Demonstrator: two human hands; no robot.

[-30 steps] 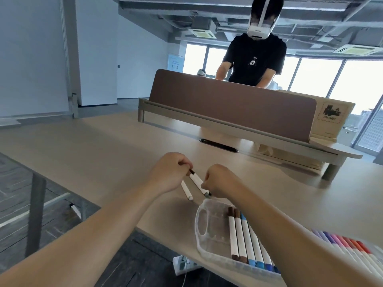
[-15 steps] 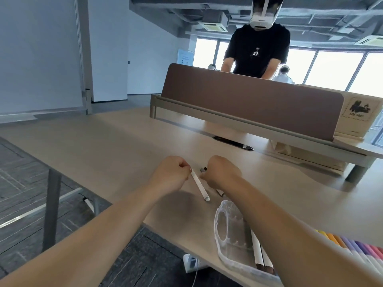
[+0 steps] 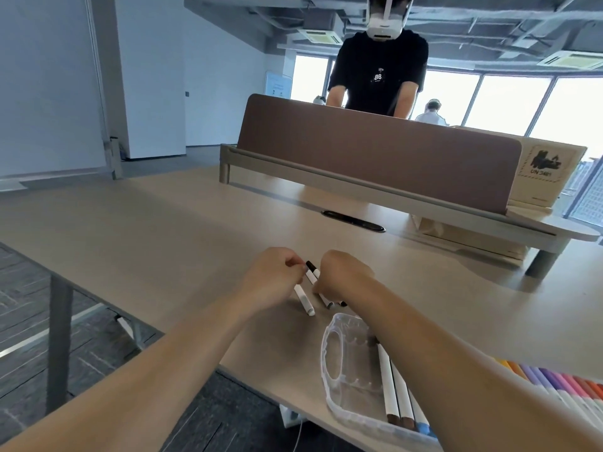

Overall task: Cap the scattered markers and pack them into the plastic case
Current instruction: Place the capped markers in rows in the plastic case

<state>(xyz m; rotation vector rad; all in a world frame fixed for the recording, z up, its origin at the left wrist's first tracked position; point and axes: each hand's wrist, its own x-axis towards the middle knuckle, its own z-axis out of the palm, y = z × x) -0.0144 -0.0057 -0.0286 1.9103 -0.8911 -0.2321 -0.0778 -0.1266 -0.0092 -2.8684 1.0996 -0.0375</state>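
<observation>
Both hands meet over the middle of the pale counter (image 3: 163,239), knuckles up and nearly touching. The left hand (image 3: 272,280) has its fingers curled and holds a white marker (image 3: 303,300), whose lower part slants out from under the palm toward the near edge, its pale end just above the counter or on it; which one cannot be told. The right hand (image 3: 346,275) is curled as well and grips a black-capped marker (image 3: 311,272), the cap sticking up in the gap between the two hands and close to the left fingertips. Two dark ends show below the right hand, so it may hold a second pen, though this is not clear. The plastic case (image 3: 329,360) lies open near the front edge of the counter, just to the near side of the hands and under the right forearm, with several packed markers (image 3: 390,389) side by side in it. A row of coloured markers (image 3: 554,384) lies further right. Beyond a brown divider (image 3: 375,158) stands a person (image 3: 378,66) in a black shirt, and a cardboard box (image 3: 548,171) sits at the divider's right end
</observation>
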